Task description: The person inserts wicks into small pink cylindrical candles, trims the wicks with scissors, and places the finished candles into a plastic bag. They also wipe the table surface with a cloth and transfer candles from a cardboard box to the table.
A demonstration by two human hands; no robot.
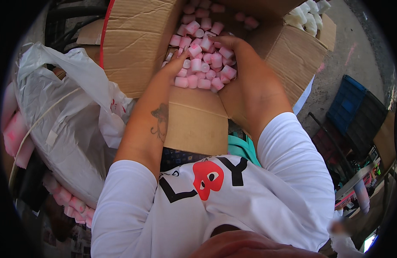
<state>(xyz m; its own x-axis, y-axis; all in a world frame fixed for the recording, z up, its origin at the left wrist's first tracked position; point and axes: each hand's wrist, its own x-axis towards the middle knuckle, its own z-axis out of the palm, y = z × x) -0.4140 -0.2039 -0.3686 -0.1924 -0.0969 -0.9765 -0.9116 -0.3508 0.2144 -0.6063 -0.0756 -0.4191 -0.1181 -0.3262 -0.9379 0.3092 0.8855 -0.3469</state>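
Note:
Small pink cylinders (196,64), which look like little votive candles, lie heaped loosely in an open cardboard box (198,118). Both my arms reach over its near flap into the heap. My left hand (178,61) is at the left side of the pile, its visible fingers stretched out against the pieces. From the right, my right hand (227,41) rests among the cylinders with fingers extended inward. Pieces lie between the two hands. Some fingertips are hidden by the pile, and I see no single piece gripped.
A large translucent plastic bag (73,116) bulges at the left, with bundled pink pieces (69,202) below it. White wrapped items (308,17) sit beyond the box's right flap. Blue and dark crates (351,105) stand on the ground at right. Something turquoise (241,148) shows under the near flap.

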